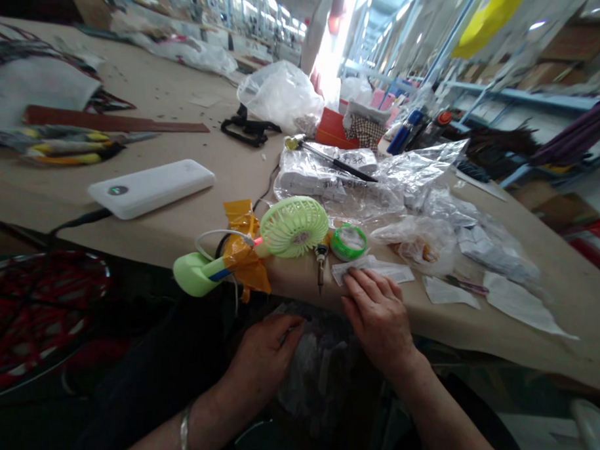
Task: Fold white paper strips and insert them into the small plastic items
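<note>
My left hand (266, 352) is over my lap, below the table's front edge, its fingers curled with thumb and fingertips together; whatever it pinches is too small to make out. On the table edge lies my right hand (377, 311), fingers extended, their tips on a folded white paper slip (399, 272). Just behind that slip stands a round green tin (348, 242) with pale contents. Left of the tin, a soldering-iron-like tip (321, 268) points down over the edge. A green handheld fan (294, 227) is fixed with brown tape (244, 256) at the edge.
A white power bank (154, 187) with a cable lies at the left, pliers (71, 145) behind it. Clear plastic bags (341, 187) and a small hammer (332, 158) are beyond the tin. Paper scraps (518, 301) lie right. A red basket (41, 321) stands below left.
</note>
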`<act>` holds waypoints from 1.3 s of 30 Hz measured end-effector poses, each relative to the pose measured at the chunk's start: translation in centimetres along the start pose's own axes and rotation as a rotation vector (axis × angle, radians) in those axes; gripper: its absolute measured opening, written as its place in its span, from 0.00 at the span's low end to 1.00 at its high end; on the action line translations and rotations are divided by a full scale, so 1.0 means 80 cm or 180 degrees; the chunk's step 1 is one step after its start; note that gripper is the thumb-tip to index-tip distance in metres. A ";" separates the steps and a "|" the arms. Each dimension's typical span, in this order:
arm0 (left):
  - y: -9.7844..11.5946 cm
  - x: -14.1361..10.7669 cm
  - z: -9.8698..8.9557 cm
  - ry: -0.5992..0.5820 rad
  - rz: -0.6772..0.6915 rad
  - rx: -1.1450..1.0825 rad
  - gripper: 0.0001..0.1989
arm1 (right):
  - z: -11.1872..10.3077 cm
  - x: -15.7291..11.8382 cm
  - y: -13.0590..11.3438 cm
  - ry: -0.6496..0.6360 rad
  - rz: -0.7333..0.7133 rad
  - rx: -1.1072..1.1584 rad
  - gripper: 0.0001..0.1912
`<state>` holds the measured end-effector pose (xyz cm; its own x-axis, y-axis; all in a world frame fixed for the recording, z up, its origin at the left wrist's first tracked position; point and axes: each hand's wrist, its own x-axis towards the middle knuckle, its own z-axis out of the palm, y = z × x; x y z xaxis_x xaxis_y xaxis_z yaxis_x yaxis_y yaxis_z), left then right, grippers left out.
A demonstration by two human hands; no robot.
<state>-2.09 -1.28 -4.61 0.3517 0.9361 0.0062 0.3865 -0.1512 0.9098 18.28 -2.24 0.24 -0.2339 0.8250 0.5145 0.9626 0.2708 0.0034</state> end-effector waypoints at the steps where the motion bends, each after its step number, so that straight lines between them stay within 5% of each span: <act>1: 0.000 -0.001 0.002 -0.0017 -0.0033 -0.0010 0.10 | 0.001 -0.002 0.000 0.0064 -0.0010 0.0038 0.13; 9: 0.028 0.007 0.021 -0.0309 -0.0491 -0.0933 0.08 | 0.002 -0.009 0.015 0.0505 -0.0060 0.0723 0.08; 15: 0.062 0.012 0.042 -0.1019 -0.1733 -0.3562 0.14 | -0.008 -0.031 0.005 0.0730 -0.0389 0.1149 0.09; 18: 0.073 0.017 0.052 -0.1065 -0.1831 -0.4336 0.12 | -0.016 -0.051 -0.007 0.0538 -0.0584 0.1221 0.08; 23: 0.083 0.026 0.066 -0.0794 -0.1910 -0.4083 0.02 | -0.023 -0.066 0.002 0.0399 -0.0587 0.1130 0.11; 28: 0.088 0.026 0.068 -0.0831 -0.1930 -0.3176 0.06 | -0.020 -0.050 0.044 0.0250 0.0277 0.0157 0.20; 31: 0.087 0.024 0.069 -0.0844 -0.1899 -0.2958 0.06 | -0.014 -0.047 0.056 0.0039 0.0391 -0.0226 0.18; 39: 0.089 0.025 0.071 -0.0780 -0.2074 -0.2839 0.04 | -0.010 -0.063 0.067 0.0605 0.0318 0.0432 0.07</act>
<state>6.21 -2.26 -0.44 0.5012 0.6513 -0.5697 -0.1544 0.7152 0.6817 24.71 -5.33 -1.65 -0.0964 0.7463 0.6585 0.9495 0.2674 -0.1641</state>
